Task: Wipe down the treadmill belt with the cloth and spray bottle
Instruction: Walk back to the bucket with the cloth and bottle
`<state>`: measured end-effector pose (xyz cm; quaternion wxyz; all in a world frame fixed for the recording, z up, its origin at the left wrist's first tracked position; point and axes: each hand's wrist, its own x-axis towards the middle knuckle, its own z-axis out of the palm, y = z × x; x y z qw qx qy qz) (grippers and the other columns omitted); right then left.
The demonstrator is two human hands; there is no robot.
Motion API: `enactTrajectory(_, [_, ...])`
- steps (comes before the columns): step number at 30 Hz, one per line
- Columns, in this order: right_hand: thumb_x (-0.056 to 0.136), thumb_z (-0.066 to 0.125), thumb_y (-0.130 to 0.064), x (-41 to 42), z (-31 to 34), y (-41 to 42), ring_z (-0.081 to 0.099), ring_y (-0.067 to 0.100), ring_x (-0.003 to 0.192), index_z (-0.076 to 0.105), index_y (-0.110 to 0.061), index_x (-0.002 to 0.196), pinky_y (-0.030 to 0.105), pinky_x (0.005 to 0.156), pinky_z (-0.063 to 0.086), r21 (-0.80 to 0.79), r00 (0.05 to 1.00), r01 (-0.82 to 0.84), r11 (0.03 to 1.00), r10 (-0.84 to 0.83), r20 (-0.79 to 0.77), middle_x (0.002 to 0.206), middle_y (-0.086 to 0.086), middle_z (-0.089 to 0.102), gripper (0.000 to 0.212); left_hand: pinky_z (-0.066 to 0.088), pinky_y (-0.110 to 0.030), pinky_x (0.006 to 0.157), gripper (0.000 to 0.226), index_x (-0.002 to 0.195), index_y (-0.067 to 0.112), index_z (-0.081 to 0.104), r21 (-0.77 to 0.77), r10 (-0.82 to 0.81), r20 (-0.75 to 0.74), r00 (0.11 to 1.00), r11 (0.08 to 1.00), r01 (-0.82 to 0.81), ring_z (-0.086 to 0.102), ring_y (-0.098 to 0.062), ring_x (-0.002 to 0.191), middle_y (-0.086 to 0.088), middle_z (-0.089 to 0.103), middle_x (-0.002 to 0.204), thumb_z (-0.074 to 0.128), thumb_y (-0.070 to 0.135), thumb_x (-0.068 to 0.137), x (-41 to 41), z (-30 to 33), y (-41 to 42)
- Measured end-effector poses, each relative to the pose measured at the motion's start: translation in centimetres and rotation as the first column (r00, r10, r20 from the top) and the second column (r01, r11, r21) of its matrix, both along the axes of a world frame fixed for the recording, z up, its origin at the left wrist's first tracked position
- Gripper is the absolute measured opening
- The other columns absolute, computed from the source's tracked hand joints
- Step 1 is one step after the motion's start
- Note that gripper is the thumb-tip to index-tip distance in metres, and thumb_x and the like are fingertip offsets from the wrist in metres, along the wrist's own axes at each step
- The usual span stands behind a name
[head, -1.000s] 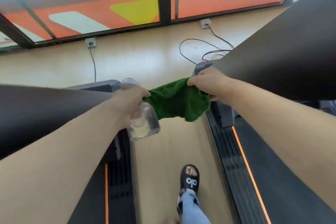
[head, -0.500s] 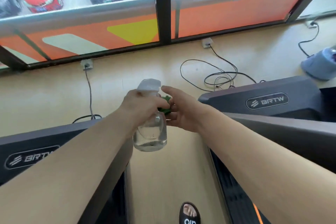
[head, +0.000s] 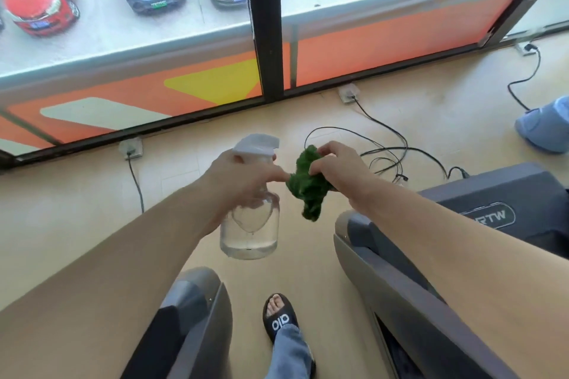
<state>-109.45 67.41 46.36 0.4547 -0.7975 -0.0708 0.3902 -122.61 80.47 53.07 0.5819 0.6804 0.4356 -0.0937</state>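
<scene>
Head view: standing between two treadmills.
My left hand point(head: 243, 177): wrapped round spray bottle point(head: 250, 224), nozzle toward three o'clock, for wetting.
My right hand point(head: 337, 172): bunching green cloth point(head: 308, 186), ready beside nozzle.

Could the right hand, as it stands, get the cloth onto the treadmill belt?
Probably not yet. The right hand grips the green cloth bunched in mid-air over the floor, beside the spray bottle held by the left hand. Only the right treadmill housing shows; its belt is barely visible.
</scene>
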Motion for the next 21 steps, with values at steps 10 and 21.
enactTrajectory(10, [0.081, 0.051, 0.002, 15.5, 5.0, 6.6, 0.063, 0.028, 0.090, 0.065, -0.015, 0.095, 0.036, 0.074, 0.058, 0.151, 0.989, -0.137, 0.979, 0.143, -0.029, 0.096, 0.013, 0.063, 0.026, 0.042, -0.033, 0.066, 0.024, 0.101, 0.008, 0.068, 0.285, -0.398, -0.038, 0.917, 0.875, 0.392, 0.052, -0.020, 0.072, -0.007, 0.062, 0.080, 0.080, 0.011, 0.080, 17.4, 0.3, 10.2])
enactTrajectory(21, [0.081, 0.062, -0.016, 37.0, 2.5, 7.4, 0.065, 0.024, 0.086, 0.067, -0.020, 0.096, 0.038, 0.071, 0.058, 0.014, 0.974, 0.172, 0.985, -0.172, 0.145, 0.091, 0.008, 0.067, 0.017, 0.041, -0.035, 0.066, 0.017, 0.082, 0.015, 0.060, 0.458, -0.584, -0.074, 0.808, 0.700, 0.548, 0.054, -0.020, 0.072, -0.003, 0.064, 0.077, 0.077, 0.017, 0.080, 43.0, -2.6, 13.4])
